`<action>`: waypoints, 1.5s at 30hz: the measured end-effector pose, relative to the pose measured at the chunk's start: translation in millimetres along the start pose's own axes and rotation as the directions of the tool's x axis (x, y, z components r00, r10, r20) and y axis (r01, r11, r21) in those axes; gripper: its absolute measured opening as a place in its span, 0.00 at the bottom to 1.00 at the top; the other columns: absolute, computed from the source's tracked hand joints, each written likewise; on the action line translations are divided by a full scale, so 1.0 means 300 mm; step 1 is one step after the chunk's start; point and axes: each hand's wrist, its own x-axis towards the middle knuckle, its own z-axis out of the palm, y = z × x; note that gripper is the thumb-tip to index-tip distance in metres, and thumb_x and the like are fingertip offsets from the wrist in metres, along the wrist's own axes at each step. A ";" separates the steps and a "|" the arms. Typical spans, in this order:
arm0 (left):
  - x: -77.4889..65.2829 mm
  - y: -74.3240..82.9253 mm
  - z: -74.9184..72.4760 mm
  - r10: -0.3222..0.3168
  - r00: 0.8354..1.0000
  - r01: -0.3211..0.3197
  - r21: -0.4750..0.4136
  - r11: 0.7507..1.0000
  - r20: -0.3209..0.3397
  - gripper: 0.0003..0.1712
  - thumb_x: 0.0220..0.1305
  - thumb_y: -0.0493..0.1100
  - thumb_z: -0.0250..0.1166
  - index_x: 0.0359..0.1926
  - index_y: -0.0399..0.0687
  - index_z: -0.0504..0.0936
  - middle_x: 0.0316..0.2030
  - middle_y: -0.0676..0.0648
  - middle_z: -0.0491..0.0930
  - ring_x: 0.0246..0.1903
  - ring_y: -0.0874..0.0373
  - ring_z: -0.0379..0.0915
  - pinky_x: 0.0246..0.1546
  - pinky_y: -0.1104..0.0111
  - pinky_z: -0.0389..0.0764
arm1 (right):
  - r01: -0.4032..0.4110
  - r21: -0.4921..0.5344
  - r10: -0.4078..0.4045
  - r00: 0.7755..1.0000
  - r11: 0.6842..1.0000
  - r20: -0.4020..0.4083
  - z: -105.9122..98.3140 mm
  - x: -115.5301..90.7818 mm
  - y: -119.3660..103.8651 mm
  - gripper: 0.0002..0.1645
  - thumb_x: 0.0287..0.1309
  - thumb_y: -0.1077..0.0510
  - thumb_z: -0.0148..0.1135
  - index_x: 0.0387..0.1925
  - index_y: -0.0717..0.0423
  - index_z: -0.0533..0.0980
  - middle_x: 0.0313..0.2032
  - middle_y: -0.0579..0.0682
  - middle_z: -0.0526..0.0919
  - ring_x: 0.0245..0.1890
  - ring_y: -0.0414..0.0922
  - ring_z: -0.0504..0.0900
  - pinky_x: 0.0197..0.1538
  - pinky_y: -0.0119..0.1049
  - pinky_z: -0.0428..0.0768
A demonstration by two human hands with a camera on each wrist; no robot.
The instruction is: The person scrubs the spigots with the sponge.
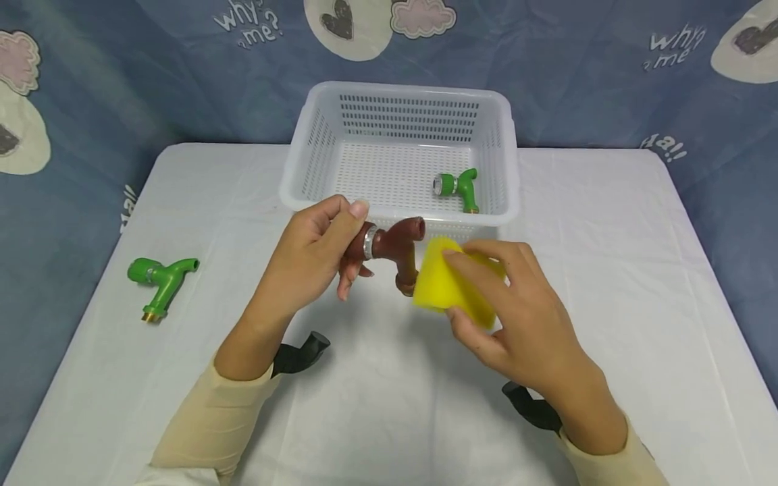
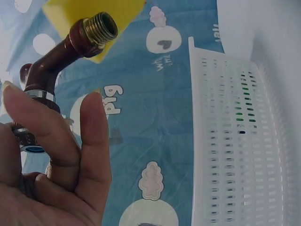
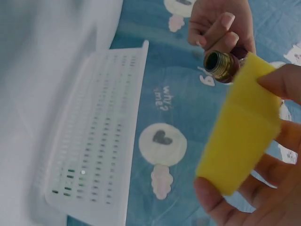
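My left hand [image 1: 313, 253] grips a brown faucet [image 1: 398, 244] by its knob end, just past the silver ring. In the left wrist view the faucet's threaded brass end [image 2: 100, 28] points up and right. My right hand [image 1: 516, 310] holds a yellow sponge [image 1: 446, 280] between thumb and fingers, close beside the faucet's lower end. Whether sponge and faucet touch I cannot tell. A green faucet [image 1: 164, 282] lies on the table to the left. Another green faucet [image 1: 460, 189] lies inside the white basket [image 1: 298, 162], near its right front corner.
The basket stands at the back of the white-covered table [image 1: 377, 412], just beyond both hands. Behind it hangs a blue patterned cloth [image 1: 547, 81]. Black curved pieces [image 1: 302, 352] stick out at both wrists.
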 end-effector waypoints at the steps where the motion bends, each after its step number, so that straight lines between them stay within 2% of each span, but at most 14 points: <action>1: 0.000 0.000 0.003 -0.003 1.000 0.003 0.004 1.000 -0.007 0.27 0.81 0.54 0.58 0.30 0.36 0.69 0.15 0.35 0.71 0.08 0.41 0.68 0.33 0.51 0.89 | 0.000 0.004 0.000 1.000 1.000 -0.028 -0.001 0.001 -0.001 0.27 0.68 0.49 0.58 0.60 0.62 0.80 0.55 0.63 0.79 0.51 0.61 0.76 0.52 0.44 0.76; 4: -0.003 0.002 0.012 -0.025 1.000 0.025 0.016 1.000 -0.005 0.26 0.80 0.54 0.59 0.31 0.37 0.68 0.15 0.35 0.71 0.09 0.40 0.69 0.33 0.52 0.89 | 0.009 0.032 -0.005 0.994 0.999 -0.105 0.001 0.006 -0.012 0.28 0.72 0.45 0.58 0.59 0.64 0.81 0.55 0.65 0.79 0.51 0.62 0.77 0.55 0.40 0.74; 7: -0.006 0.004 0.023 -0.038 0.999 0.038 0.027 0.999 0.010 0.25 0.79 0.54 0.60 0.32 0.38 0.68 0.16 0.36 0.71 0.10 0.40 0.70 0.35 0.53 0.89 | 0.036 0.046 -0.029 0.988 0.998 -0.154 0.012 0.009 -0.024 0.27 0.72 0.45 0.59 0.56 0.65 0.81 0.55 0.67 0.79 0.49 0.63 0.77 0.55 0.39 0.75; 10: -0.008 0.002 0.028 -0.030 1.000 0.030 0.030 0.999 -0.002 0.25 0.79 0.54 0.61 0.32 0.38 0.68 0.16 0.36 0.72 0.10 0.40 0.70 0.34 0.53 0.89 | 0.058 0.037 -0.052 0.989 0.998 -0.140 0.024 0.009 -0.029 0.26 0.73 0.47 0.58 0.55 0.65 0.82 0.55 0.67 0.80 0.49 0.63 0.77 0.56 0.42 0.75; 13: -0.007 -0.002 0.026 -0.011 0.999 0.012 0.043 0.999 -0.031 0.25 0.78 0.54 0.61 0.31 0.38 0.68 0.16 0.37 0.72 0.10 0.40 0.71 0.32 0.53 0.89 | 0.059 0.005 -0.059 0.996 0.998 -0.067 0.032 0.004 -0.026 0.24 0.72 0.49 0.56 0.56 0.63 0.82 0.55 0.64 0.80 0.50 0.62 0.77 0.54 0.46 0.77; 16: -0.007 -0.008 0.025 -0.003 0.998 0.007 0.064 0.998 -0.060 0.26 0.78 0.55 0.62 0.31 0.39 0.68 0.16 0.38 0.72 0.11 0.41 0.72 0.25 0.54 0.88 | 0.068 -0.022 -0.068 0.998 0.997 -0.014 0.026 0.001 -0.021 0.24 0.69 0.50 0.56 0.55 0.61 0.83 0.54 0.63 0.80 0.48 0.60 0.78 0.50 0.47 0.79; 19: -0.007 -0.010 0.030 -0.012 0.997 0.021 0.104 0.994 -0.080 0.26 0.77 0.57 0.63 0.31 0.40 0.69 0.15 0.39 0.73 0.14 0.42 0.74 0.18 0.55 0.84 | 0.108 -0.018 -0.109 0.994 0.994 -0.022 0.013 0.004 -0.032 0.23 0.69 0.49 0.56 0.54 0.61 0.84 0.53 0.63 0.81 0.47 0.60 0.78 0.51 0.46 0.78; 21: -0.007 -0.009 0.038 -0.028 0.996 0.037 0.121 0.992 -0.082 0.26 0.76 0.58 0.63 0.32 0.41 0.70 0.14 0.40 0.74 0.16 0.41 0.75 0.15 0.56 0.82 | 0.173 -0.021 -0.174 0.983 0.985 -0.061 0.010 0.008 -0.048 0.22 0.71 0.49 0.58 0.53 0.61 0.84 0.52 0.64 0.82 0.47 0.61 0.79 0.52 0.46 0.79; 26: -0.010 0.001 0.051 -0.057 0.998 0.062 0.136 0.989 -0.036 0.26 0.76 0.58 0.63 0.32 0.41 0.71 0.19 0.42 0.79 0.17 0.41 0.75 0.18 0.55 0.84 | 0.280 -0.082 -0.287 0.954 0.957 -0.090 0.030 0.014 -0.072 0.18 0.71 0.54 0.62 0.54 0.61 0.83 0.54 0.64 0.82 0.50 0.63 0.79 0.54 0.51 0.79; 31: -0.012 0.001 0.042 -0.063 0.998 0.063 0.111 0.992 -0.001 0.25 0.77 0.56 0.62 0.33 0.40 0.70 0.15 0.39 0.73 0.09 0.38 0.67 0.32 0.56 0.89 | 0.252 -0.084 -0.254 0.967 0.964 -0.011 0.042 0.014 -0.061 0.18 0.66 0.59 0.56 0.52 0.59 0.84 0.53 0.60 0.83 0.52 0.63 0.79 0.52 0.54 0.77; 36: -0.011 -0.003 0.026 -0.049 0.998 0.052 0.121 0.991 -0.028 0.24 0.77 0.56 0.62 0.33 0.40 0.70 0.12 0.38 0.69 0.07 0.39 0.66 0.33 0.56 0.90 | 0.189 -0.060 -0.184 0.980 0.980 0.079 0.029 0.006 -0.047 0.21 0.58 0.58 0.53 0.47 0.56 0.86 0.51 0.57 0.84 0.50 0.60 0.79 0.46 0.53 0.75; 39: -0.008 -0.003 0.022 -0.036 0.998 0.042 0.123 0.992 -0.050 0.25 0.77 0.57 0.62 0.33 0.40 0.70 0.12 0.38 0.69 0.07 0.40 0.66 0.32 0.57 0.90 | 0.178 -0.056 -0.176 0.983 0.982 0.049 0.009 0.010 -0.040 0.22 0.55 0.57 0.53 0.47 0.57 0.85 0.50 0.58 0.84 0.49 0.60 0.78 0.47 0.53 0.73; 43: -0.005 -0.002 0.024 -0.047 0.998 0.052 0.103 0.993 -0.042 0.25 0.77 0.56 0.63 0.33 0.40 0.70 0.13 0.37 0.69 0.07 0.40 0.66 0.32 0.55 0.90 | 0.220 -0.033 -0.222 0.975 0.975 -0.035 0.006 0.018 -0.042 0.22 0.62 0.55 0.55 0.51 0.60 0.84 0.52 0.62 0.83 0.50 0.64 0.78 0.52 0.53 0.74; 45: -0.005 -0.003 0.025 -0.057 0.998 0.059 0.097 0.994 -0.026 0.25 0.77 0.56 0.62 0.33 0.40 0.70 0.13 0.37 0.70 0.07 0.40 0.66 0.31 0.54 0.90 | 0.231 -0.021 -0.232 0.972 0.973 -0.030 0.019 0.018 -0.046 0.21 0.66 0.54 0.55 0.53 0.60 0.83 0.53 0.62 0.83 0.51 0.64 0.78 0.54 0.53 0.74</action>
